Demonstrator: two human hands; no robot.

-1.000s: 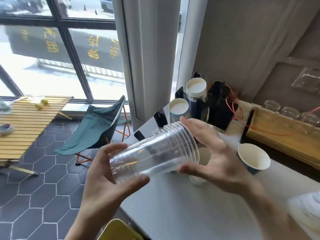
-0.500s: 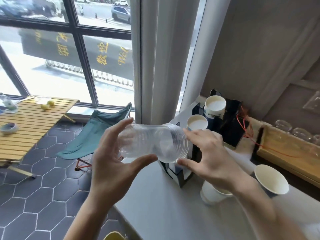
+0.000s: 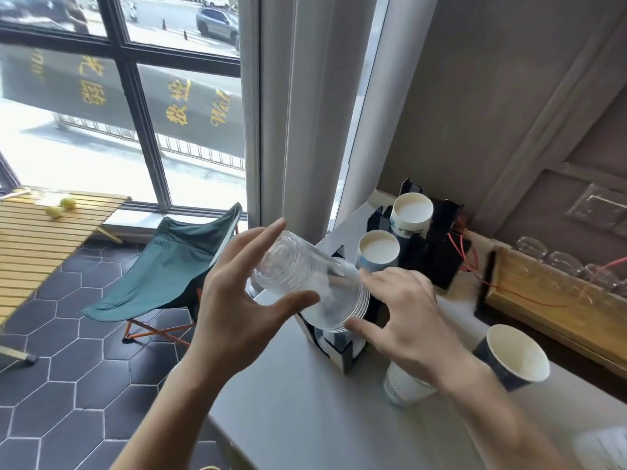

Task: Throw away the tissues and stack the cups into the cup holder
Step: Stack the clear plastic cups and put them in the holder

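A stack of clear plastic cups (image 3: 305,283) hangs tilted, mouth down and to the right, over the nearest slot of the black cup holder (image 3: 342,351). My left hand (image 3: 244,300) grips its closed end between thumb and fingers. My right hand (image 3: 403,320) pinches the rims at the stack's mouth. Two stacks of paper cups (image 3: 378,249) (image 3: 411,212) stand in the holder's farther slots. A dark blue paper cup (image 3: 515,357) stands loose on the grey counter (image 3: 322,418). A white cup (image 3: 403,388) sits partly hidden under my right wrist.
A wooden tray with upturned glasses (image 3: 556,286) and red cords lies at the back right. White paper (image 3: 607,449) shows at the lower right corner. Beyond the counter's left edge are a green folding chair (image 3: 163,269) and a slatted yellow table (image 3: 40,232).
Both hands carried the clear cup stack up and away toward the holder and tipped it from lying sideways to mouth-down over the nearest slot. The camera view also shifted closer to the holder.
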